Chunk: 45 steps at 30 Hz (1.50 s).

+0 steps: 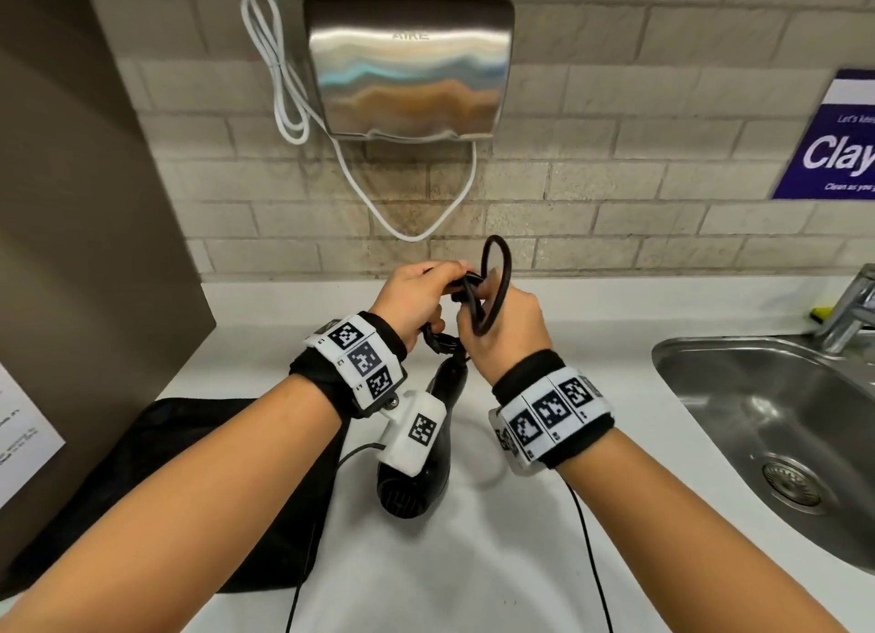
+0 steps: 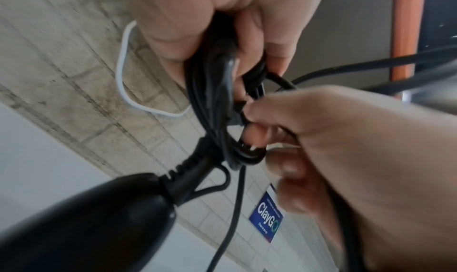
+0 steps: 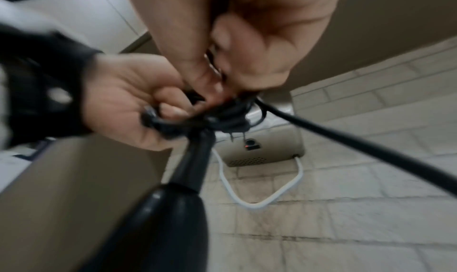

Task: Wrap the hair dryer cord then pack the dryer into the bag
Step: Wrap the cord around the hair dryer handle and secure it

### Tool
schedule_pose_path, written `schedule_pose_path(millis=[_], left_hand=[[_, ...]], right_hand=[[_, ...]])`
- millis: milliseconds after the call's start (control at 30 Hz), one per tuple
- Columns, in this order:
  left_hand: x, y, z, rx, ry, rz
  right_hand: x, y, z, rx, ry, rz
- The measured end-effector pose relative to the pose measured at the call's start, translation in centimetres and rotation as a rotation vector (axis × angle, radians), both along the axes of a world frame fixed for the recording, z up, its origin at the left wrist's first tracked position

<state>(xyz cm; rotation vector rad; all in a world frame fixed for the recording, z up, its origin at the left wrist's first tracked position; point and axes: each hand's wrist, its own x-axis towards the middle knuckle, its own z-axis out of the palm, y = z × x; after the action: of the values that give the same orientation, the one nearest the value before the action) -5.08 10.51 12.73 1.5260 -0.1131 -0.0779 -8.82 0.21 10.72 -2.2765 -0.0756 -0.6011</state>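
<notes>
Hands raised together above counter, both grips curled, pinching bundled cord.

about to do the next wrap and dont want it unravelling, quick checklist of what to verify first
1. Left hand grips the coiled bundle of black cord: ok.
2. Right hand holds the free loop of the cord for the next turn: ok.
3. Black plastic hair dryer is supported: ok, it hangs below the hands by its cord.
4. Plug end is secured: cannot tell, the views are blurred there.
5. Flat black fabric bag is within reach on the white counter: ok, to the left.
6. Bag mouth is open: cannot tell.
</notes>
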Motion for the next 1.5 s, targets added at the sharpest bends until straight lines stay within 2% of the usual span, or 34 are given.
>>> schedule_pose_path(millis=[133, 200, 267, 333, 400, 533, 700, 767, 867, 933, 1000, 1067, 1133, 1267, 1333, 1400, 1500], left_hand=[[0.1, -0.1, -0.2, -0.028, -0.02, 0.016], [0.2, 0.0, -0.3, -0.028, -0.03, 0.012], [0.2, -0.1, -0.4, 0.006, -0.041, -0.012], [0.0, -0.4, -0.4, 0.055, -0.05, -0.055], [0.0, -0.6, -0.4, 0.091, -0.056, -0.09], [0.4, -0.2, -0.5, 0.108, -0.043, -0.069], [0.7, 1.4, -0.5, 0.052, -0.03, -0.014], [0.7, 1.9, -0.4, 0.035, -0.025, -0.024], [0.4, 2.3, -0.3, 0.024, -0.015, -0.049], [0.3, 2.6, -0.3, 0.0, 0.015, -0.045], [0.2, 3.0, -0.2, -0.047, 0.052, -0.033], [0.0, 3.4, -0.2, -0.097, 0.069, -0.025], [-0.2, 3.5, -0.2, -0.13, 0.079, -0.021], [-0.4, 3.0, -0.3, -0.162, 0.098, -0.025], [-0.4, 2.7, -0.3, -0.161, 0.098, -0.022], [-0.4, 2.4, -0.4, -0.158, 0.098, -0.023], [-0.4, 2.2, -0.4, -0.163, 0.105, -0.022]], right_hand=[[0.8, -0.9, 0.1, 0.125, 0.014, -0.153], [1.5, -1.3, -0.5, 0.151, 0.007, -0.157], [2.4, -1.4, -1.0, 0.169, -0.018, -0.09], [3.5, -1.4, -0.9, 0.296, -0.02, 0.004], [4.2, -1.6, -0.6, 0.391, 0.06, 0.1], [5.4, -2.6, -1.5, 0.188, 0.168, 0.244], [4.2, -5.1, 0.3, 0.128, 0.485, 0.479], [4.3, -6.0, 0.5, 0.08, 0.482, 0.508], [4.9, -6.9, 0.4, -0.068, 0.34, 0.414], [6.0, -8.3, 0.0, -0.22, 0.223, 0.207], [7.1, -10.3, -0.5, -0.28, 0.173, -0.052], [8.0, -12.2, -1.4, -0.319, 0.278, -0.166], [8.6, -13.1, -3.4, -0.404, 0.48, -0.168], [8.6, -12.5, -9.7, -0.731, 0.713, -0.074], [8.2, -11.0, -11.7, -0.788, 0.776, 0.017], [7.5, -9.1, -11.5, -0.63, 0.757, 0.116], [6.0, -6.0, -9.5, -0.129, 0.415, 0.327]])
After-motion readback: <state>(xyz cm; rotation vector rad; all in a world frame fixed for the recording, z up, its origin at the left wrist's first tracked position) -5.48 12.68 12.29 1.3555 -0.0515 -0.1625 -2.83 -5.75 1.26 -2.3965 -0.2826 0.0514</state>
